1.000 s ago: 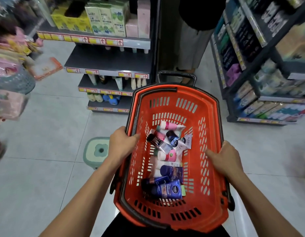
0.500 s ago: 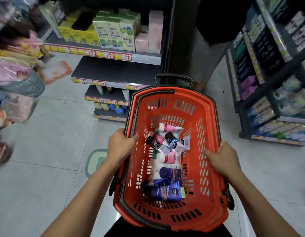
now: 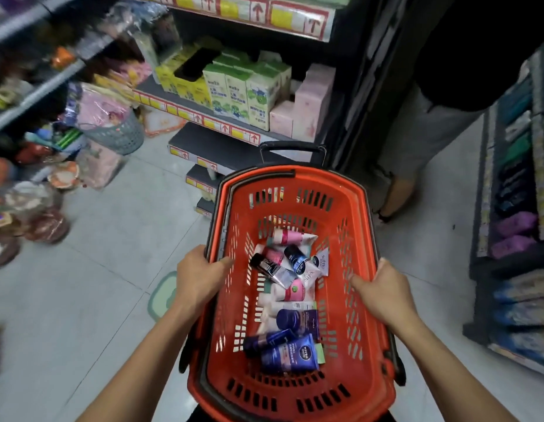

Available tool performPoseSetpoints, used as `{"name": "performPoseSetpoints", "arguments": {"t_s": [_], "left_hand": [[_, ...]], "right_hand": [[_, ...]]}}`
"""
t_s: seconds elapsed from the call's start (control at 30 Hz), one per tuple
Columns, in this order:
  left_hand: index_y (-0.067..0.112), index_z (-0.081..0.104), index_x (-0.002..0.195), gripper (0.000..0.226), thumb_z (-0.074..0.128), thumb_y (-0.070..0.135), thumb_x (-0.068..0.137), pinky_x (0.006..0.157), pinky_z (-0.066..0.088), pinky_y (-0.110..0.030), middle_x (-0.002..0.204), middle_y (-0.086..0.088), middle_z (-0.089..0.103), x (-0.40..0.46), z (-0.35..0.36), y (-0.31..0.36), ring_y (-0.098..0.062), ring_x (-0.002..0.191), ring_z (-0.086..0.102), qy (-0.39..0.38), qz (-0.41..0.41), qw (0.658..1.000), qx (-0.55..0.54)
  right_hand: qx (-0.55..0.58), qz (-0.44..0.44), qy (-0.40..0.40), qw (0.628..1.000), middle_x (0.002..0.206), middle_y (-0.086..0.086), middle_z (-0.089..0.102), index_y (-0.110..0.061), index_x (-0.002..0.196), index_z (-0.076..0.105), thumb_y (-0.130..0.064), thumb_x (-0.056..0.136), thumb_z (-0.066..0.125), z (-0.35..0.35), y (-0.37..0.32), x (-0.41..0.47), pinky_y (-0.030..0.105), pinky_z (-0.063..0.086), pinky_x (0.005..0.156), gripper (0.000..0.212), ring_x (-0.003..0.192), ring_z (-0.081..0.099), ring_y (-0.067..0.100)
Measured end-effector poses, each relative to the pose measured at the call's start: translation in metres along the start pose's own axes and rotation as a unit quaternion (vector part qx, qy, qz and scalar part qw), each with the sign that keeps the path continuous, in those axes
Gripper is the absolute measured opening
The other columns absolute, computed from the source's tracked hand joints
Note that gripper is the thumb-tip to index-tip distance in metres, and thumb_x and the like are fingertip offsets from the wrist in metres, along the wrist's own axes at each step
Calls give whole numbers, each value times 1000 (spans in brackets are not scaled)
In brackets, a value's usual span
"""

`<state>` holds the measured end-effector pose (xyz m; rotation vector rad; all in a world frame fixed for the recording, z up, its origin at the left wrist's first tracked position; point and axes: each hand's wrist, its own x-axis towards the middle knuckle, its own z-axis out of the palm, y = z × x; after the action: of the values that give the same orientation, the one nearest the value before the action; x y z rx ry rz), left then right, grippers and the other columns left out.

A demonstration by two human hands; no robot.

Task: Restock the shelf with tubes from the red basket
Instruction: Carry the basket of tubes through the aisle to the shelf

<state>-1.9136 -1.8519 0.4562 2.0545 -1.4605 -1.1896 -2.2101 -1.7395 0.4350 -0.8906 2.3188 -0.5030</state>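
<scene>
grey tiled floor (image 3: 91,269), shelves (image 3: 234,147) ahead. left hand (image 3: 197,277) and right hand (image 3: 383,292) grip basket (image 3: 353,208) rims, fingers curled over; tubes (image 3: 290,315) inside.

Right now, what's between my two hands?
In the head view, the left hand and right hand grip opposite rims of the red basket; between them lie its tubes.

We find a retail shop: price-tagged shelves (image 3: 203,118) of boxed goods (image 3: 234,89) line a tiled aisle floor (image 3: 97,269), red basket (image 3: 350,208) present.
</scene>
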Motion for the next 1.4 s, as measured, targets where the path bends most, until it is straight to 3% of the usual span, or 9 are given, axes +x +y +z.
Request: {"name": "performPoseSetpoints", "arguments": {"t_s": [0.13,0.23,0.3,0.47,0.6,0.8,0.9,1.03,1.4], "left_hand": [[18,67,104,23,75,30,86,55,53,-24,81,7,73,0,2,3,-11,64,73,59,-36,998,-6],[22,67,101,24,76,36,83,65,63,-33,84,5,77,-1,-5,-4,-14,65,76,86,-68,993,-32],[24,67,99,24,75,37,82,68,63,-34,86,4,78,-4,-10,-10,-14,66,76,112,-87,989,-48],[17,71,105,20,74,25,86,52,45,-18,84,2,72,-8,-30,-28,-6,66,67,189,-128,970,-88],[21,69,102,21,76,32,86,61,55,-24,87,2,76,2,-49,-49,-12,68,73,223,-158,952,-135],[20,68,106,24,75,36,89,61,53,-22,90,3,77,30,-77,-72,-13,72,75,253,-181,930,-195],[20,69,105,25,75,37,88,61,54,-23,90,4,77,47,-95,-82,-12,73,75,257,-197,924,-203],[22,70,105,30,76,43,85,75,64,-38,89,5,78,64,-110,-95,-14,73,77,255,-215,917,-220],[27,66,95,17,78,35,87,77,65,-42,87,3,78,124,-108,-89,-16,72,77,259,-284,888,-254]], "right_hand": [[-29,-41,-49,998,85,0,64,-18,96,57,-38,86,76,-2,-17,36,31,41,59,29,64,54,16],[-31,-85,-83,992,89,2,67,-15,102,59,-35,87,76,3,-39,55,25,37,50,29,61,52,7],[-43,-110,-105,987,90,3,65,-14,102,57,-33,88,75,8,-58,64,27,37,53,30,63,52,12],[-119,-170,-136,969,86,-2,66,-22,94,55,-44,81,72,28,-112,79,38,54,71,31,75,63,25],[-153,-217,-162,950,80,-2,58,-20,92,52,-40,84,71,50,-162,84,34,41,63,29,64,51,18],[-199,-268,-170,927,79,-3,55,-22,81,43,-36,88,70,85,-241,87,29,32,49,31,61,50,9],[-219,-273,-183,919,79,-5,56,-18,93,49,-35,91,69,103,-267,86,23,31,46,27,60,50,4],[-231,-281,-187,913,77,-7,52,-13,100,51,-34,92,69,127,-287,89,22,32,46,28,59,50,4],[-259,-275,-253,891,82,-3,58,-15,103,51,-33,92,69,176,-326,152,29,47,53,27,67,63,15]]}}
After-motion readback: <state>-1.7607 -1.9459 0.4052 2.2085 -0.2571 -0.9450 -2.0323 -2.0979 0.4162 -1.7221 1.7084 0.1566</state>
